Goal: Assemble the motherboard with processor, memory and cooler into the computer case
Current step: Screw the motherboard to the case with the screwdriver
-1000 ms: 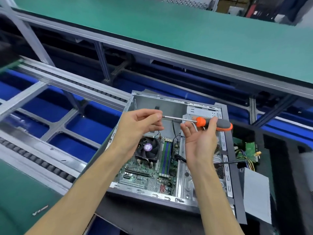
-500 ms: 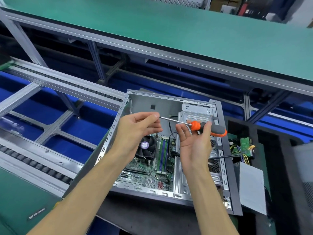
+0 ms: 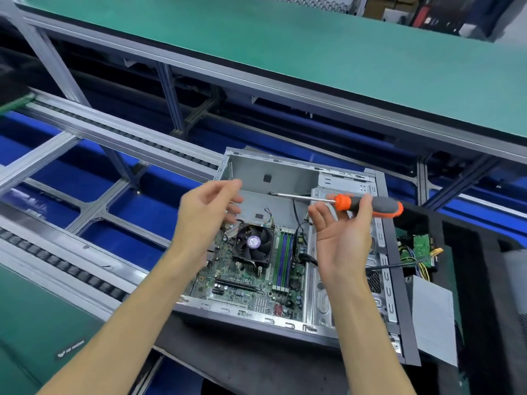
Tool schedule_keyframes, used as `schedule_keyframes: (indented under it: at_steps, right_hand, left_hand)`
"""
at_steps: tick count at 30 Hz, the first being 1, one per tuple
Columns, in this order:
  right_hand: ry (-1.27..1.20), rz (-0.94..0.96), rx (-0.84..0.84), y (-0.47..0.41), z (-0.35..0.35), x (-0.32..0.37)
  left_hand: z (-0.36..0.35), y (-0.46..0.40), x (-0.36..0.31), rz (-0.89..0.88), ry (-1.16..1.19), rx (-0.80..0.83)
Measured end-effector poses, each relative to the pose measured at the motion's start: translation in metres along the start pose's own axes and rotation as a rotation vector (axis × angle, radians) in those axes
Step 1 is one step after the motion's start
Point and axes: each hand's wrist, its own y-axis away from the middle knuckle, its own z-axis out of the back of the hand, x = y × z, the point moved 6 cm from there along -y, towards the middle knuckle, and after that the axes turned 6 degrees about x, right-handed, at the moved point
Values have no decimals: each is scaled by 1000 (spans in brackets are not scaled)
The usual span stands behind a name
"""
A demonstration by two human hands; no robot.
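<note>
An open grey computer case [image 3: 397, 283] lies on its side on a black mat. The green motherboard [image 3: 242, 287] sits inside it, carrying a black cooler fan [image 3: 253, 243] and several green and blue memory slots [image 3: 283, 258]. Above the case, my right hand [image 3: 342, 240] is palm up and pinches an orange-and-grey screwdriver [image 3: 382, 205] near its orange collar. The shaft points left and its tip is free. My left hand [image 3: 206, 215] hovers just left of the tip with loosely curled fingers, and I see nothing in it.
A small green circuit board with yellow and blue wires [image 3: 422, 248] lies right of the case, next to a grey metal box [image 3: 430, 317]. Roller conveyor rails [image 3: 71, 269] run along the left over blue flooring. A green-topped bench [image 3: 285, 47] spans the back.
My left hand has let go of the screwdriver tip and drawn back to the left. The right hand still holds the screwdriver level, and the view has shifted slightly.
</note>
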Motion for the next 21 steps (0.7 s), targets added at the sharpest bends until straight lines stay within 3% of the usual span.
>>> schedule_keyframes:
  at_steps: [3,10,12,16,21]
  right_hand:
    - [256,13,132,-3,-14,5]
    - [724,-148,502,6,-48,-42]
    - [837,-212,592,10,-48,-60]
    - [1055,-226,705,13,-43,-85]
    - [1274,-227,828,17,-43,-104]
  left_hand:
    - [34,-4,10,-35,-151,-128]
    - [41,-1,30,-242,-825,-82]
    - [47,-3,39,-211,-814,-105]
    - [58,-7,55,-46,-576,-109]
    - [59,-7,57,-53,-531,-95]
